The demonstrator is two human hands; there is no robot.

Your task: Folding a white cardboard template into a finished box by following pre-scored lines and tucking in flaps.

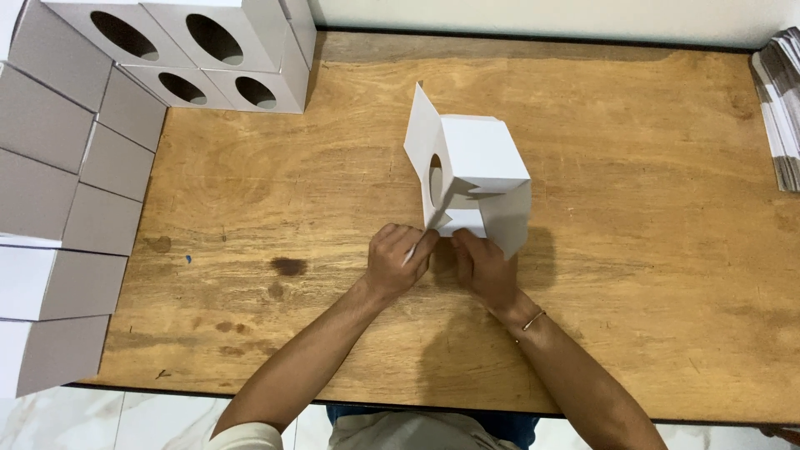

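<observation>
Left hand (pixel 398 260) pinching a flap, right hand (pixel 482 265) pressing the half-folded white cardboard box with round cutout (pixel 475 171), fingertips hiding its bottom flaps.

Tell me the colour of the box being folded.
White; the box shows best, and only, in the head view.

Matt white cardboard box (pixel 479 171), smooth, just beyond the hands. Beneath, rough stained plywood worktop (pixel 633 250). Far left, matching matt cardboard boxes (pixel 75 158).
</observation>
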